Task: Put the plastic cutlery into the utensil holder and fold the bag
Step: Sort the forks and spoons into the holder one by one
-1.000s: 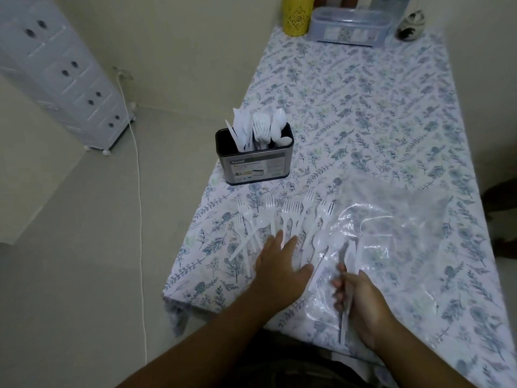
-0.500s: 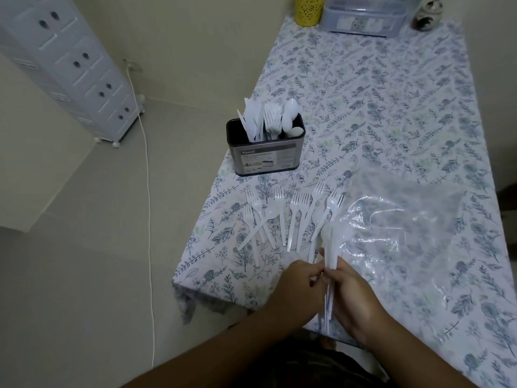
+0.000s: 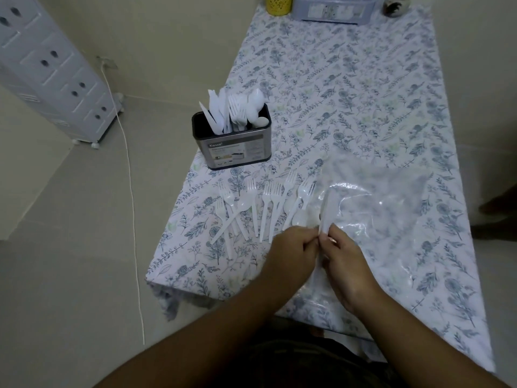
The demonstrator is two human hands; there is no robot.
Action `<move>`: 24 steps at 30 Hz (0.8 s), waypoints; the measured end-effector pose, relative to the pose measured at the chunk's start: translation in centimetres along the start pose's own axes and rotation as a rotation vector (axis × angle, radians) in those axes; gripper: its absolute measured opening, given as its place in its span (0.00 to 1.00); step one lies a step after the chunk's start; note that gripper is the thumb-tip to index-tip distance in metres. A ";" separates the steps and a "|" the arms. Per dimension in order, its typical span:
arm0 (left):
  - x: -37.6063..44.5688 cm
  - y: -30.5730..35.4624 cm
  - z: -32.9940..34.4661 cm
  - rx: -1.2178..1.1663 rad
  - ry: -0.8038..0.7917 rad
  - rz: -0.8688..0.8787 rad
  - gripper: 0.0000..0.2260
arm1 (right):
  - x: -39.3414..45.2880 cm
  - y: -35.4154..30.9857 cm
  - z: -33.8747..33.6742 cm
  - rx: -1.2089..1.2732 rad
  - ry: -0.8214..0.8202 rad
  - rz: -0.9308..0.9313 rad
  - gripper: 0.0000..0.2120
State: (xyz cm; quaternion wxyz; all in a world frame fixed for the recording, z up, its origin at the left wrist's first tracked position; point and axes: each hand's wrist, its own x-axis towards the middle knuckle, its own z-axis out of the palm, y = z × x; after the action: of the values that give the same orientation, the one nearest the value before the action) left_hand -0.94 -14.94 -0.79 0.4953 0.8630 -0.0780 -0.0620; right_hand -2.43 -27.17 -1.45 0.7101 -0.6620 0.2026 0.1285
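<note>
Gripping a bundle of white cutlery over the bag

Both hands meet at the table's near edge: the left hand [image 3: 292, 249] and right hand [image 3: 345, 260] pinch a bundle of white plastic pieces [image 3: 326, 217] between them. The clear bag [image 3: 391, 208] lies flat under and beyond the right hand. Loose forks [image 3: 268, 203] fan out just left of the hands. Further off stands the utensil holder [image 3: 233, 144], already holding cutlery.

The single head camera looks forward and steeply down, from close above the floral-clothed worktop [image 3: 349, 88] and the floor.
</note>
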 end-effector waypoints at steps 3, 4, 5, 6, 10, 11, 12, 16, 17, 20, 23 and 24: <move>2.2 1.0 0.3 -0.039 0.054 0.091 0.10 | 1.4 -1.9 -1.7 -0.204 0.040 -0.164 0.11; 2.9 1.2 0.4 -0.046 0.078 0.113 0.10 | 1.8 -2.5 -2.2 -0.215 0.048 -0.194 0.11; 3.4 1.4 0.4 -0.053 0.102 0.134 0.11 | 1.9 -3.1 -2.5 -0.217 0.051 -0.214 0.10; 3.9 1.5 0.5 -0.059 0.125 0.154 0.10 | 2.0 -3.6 -2.8 -0.222 0.052 -0.231 0.10; 4.2 1.1 0.9 -0.046 0.160 0.219 0.09 | 2.5 -3.4 -3.8 -0.273 0.063 -0.298 0.08; 3.9 0.6 1.1 -0.035 0.150 0.221 0.10 | 2.7 -2.7 -4.1 -0.310 0.068 -0.306 0.07; 3.5 0.0 1.4 -0.022 0.139 0.218 0.10 | 2.9 -1.9 -4.3 -0.375 0.066 -0.320 0.06; 1.6 -2.3 2.9 0.013 0.115 0.157 0.12 | 2.9 1.3 -4.4 -0.631 0.011 -0.362 0.07; 1.4 -2.4 3.1 0.018 0.120 0.143 0.12 | 2.9 1.7 -4.4 -0.662 -0.003 -0.374 0.07; 1.7 -2.2 2.9 -0.007 0.152 0.092 0.08 | 3.6 1.7 -4.4 -0.699 -0.033 -0.413 0.07; 2.7 -1.5 1.2 -0.107 0.199 0.044 0.08 | 4.4 -0.5 -3.9 -0.717 -0.037 -0.478 0.07; 3.1 -1.2 0.2 -0.137 0.216 0.042 0.09 | 4.7 -1.5 -3.5 -0.719 -0.029 -0.512 0.07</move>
State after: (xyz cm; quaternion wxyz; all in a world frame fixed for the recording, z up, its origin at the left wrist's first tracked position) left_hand 2.18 -15.13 -2.07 0.5598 0.8269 -0.0376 0.0364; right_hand 1.99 -31.15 -2.37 0.4465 -0.8938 -0.0356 0.0200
